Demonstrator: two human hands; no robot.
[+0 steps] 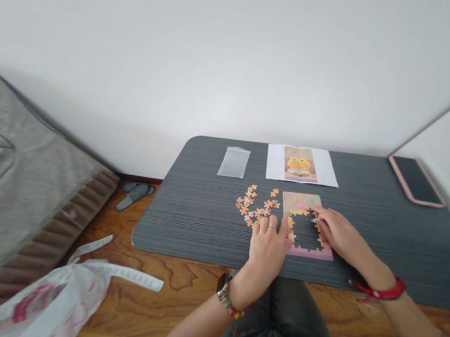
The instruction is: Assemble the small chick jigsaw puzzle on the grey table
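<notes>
My left hand [267, 247] lies flat beside the puzzle [307, 226], right hand [336, 230] fingers spread on its edge; loose pieces [256, 203] left, bare table [198, 209] beyond.

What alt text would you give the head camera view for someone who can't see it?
Two hands work a half-finished jigsaw puzzle on a dark table: left hand at its left edge, right hand at its right edge. Loose pieces lie left, a reference picture behind.
</notes>
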